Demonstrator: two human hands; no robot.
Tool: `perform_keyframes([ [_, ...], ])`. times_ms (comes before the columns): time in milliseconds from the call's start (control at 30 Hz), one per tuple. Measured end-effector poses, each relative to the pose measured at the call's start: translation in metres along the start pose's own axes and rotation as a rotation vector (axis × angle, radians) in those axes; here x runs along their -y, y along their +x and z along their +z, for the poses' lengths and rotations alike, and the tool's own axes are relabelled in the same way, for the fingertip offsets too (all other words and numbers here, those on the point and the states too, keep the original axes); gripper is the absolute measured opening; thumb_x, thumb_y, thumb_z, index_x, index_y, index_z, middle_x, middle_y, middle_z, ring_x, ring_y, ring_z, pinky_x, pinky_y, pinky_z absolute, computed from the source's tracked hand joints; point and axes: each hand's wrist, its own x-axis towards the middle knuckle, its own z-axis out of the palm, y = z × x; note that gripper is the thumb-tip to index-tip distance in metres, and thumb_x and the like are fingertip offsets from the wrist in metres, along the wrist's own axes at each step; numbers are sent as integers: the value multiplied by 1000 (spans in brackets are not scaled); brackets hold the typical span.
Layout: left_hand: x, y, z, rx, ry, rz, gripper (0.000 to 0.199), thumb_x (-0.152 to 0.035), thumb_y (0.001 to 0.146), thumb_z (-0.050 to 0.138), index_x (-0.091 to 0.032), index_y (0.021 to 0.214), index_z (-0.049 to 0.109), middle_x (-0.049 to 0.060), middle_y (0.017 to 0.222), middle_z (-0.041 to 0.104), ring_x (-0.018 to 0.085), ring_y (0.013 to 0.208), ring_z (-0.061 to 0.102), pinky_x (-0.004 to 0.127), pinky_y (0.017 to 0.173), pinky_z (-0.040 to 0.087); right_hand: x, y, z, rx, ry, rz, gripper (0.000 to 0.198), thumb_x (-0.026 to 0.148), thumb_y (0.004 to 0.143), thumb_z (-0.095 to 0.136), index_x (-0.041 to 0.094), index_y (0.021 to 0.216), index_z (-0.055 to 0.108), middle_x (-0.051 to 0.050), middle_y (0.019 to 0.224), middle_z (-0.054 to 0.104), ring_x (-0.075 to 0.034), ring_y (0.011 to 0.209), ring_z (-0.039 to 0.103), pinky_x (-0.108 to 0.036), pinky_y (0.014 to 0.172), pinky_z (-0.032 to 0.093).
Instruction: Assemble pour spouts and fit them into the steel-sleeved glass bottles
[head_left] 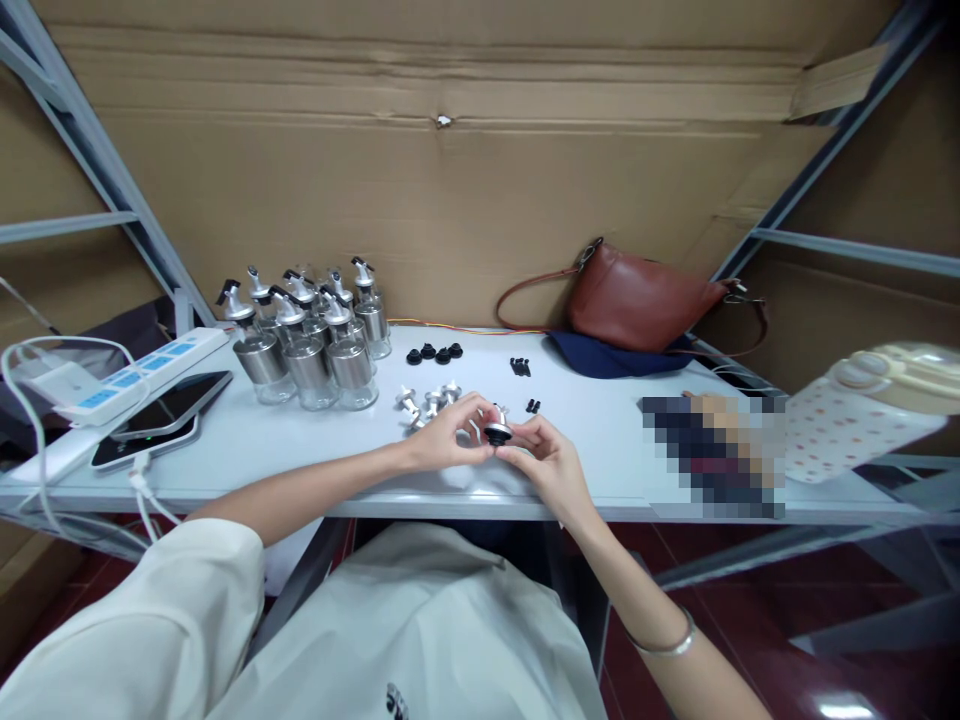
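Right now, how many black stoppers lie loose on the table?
4, right of the metal-banded glass bottles: leftmost stopper, second stopper, third stopper, rightmost stopper. None appears hidden.

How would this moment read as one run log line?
left hand: holding silver-black stopper | right hand: fingertips on same stopper | bottles: standing, back left

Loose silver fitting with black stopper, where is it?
In the head view, the silver fitting is just below centre, held between the left hand and right hand, to the right of loose silver pieces.
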Motion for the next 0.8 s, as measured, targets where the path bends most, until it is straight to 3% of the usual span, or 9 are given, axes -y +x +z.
perform_keyframes([
  [200,4,3,-3,57,-136,-50,33,-25,70,72,-17,98,58,3,96,49,11,80,54,28,75,47,-1,-1,1,-46,-94,30,38,49,60,76,21,63,50,-1,65,64,-17,65,61,-30,65,48],
  [333,5,5,-2,7,-154,-69,32,-24,66,75,-16,94,61,3,96,51,11,79,56,29,78,47,3,3,-6,-18,-198,-13,29,46,68,68,19,67,57,-3,72,68,-18,70,62,-31,70,47],
  [533,2,2,3,-7,-105,-124,30,-17,75,66,-15,103,57,6,101,60,12,82,60,32,86,47,29,39,-44,-101,-767,-118,21,33,80,54,18,80,68,-7,83,72,-22,77,64,-32,71,45],
  [600,4,2,4,12,-53,-108,28,-15,76,64,-15,104,58,7,104,60,12,84,60,32,86,48,33,56,-55,-28,-1021,-73,21,24,81,51,18,89,70,-6,83,72,-22,78,64,-31,74,45],
  [700,7,1,4,21,51,-61,30,-14,77,62,-18,106,61,8,109,58,14,94,59,31,87,48,27,80,-63,101,-1367,-8,38,12,85,39,16,112,65,-11,99,70,-24,95,62,-31,83,42],
  [800,8,2,3,1,79,-46,36,-14,75,64,-20,111,60,9,116,55,15,96,58,30,85,50,11,96,-62,191,-1528,30,42,17,88,40,14,127,56,-17,112,64,-27,105,57,-33,87,40],
])
